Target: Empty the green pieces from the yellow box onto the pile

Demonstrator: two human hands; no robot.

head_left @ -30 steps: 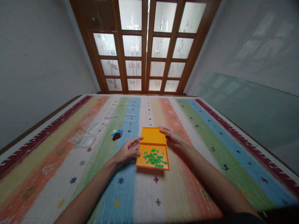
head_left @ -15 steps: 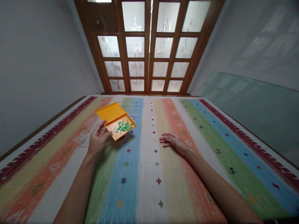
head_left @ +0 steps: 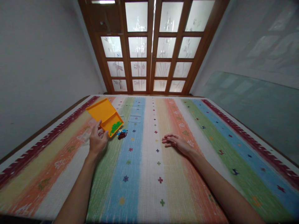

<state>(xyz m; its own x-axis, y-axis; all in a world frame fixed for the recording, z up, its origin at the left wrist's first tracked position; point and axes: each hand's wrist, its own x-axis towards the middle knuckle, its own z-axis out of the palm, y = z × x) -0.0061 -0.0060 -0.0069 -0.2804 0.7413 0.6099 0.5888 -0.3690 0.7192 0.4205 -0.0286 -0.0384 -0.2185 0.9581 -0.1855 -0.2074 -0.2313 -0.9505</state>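
My left hand grips the near left edge of an orange hinged box, whose lid stands folded back. The box is tilted toward its right side, and small green pieces are bunched along that edge inside it. Just right of the box, a little heap of dark brown, blue and pale pieces lies on the cloth. My right hand rests over the yellow stripe with its fingers stretched out, holding nothing.
A striped tablecloth covers the table. Behind the heap lies a clear plastic tray or lid. Crumpled clear plastic is left of my left hand. Wooden doors with frosted panes stand beyond the table.
The box has swung left and tipped to the right; the green pieces, spread out before, have slid together. The coloured heap, hidden before, is visible now. My right hand has hardly moved.
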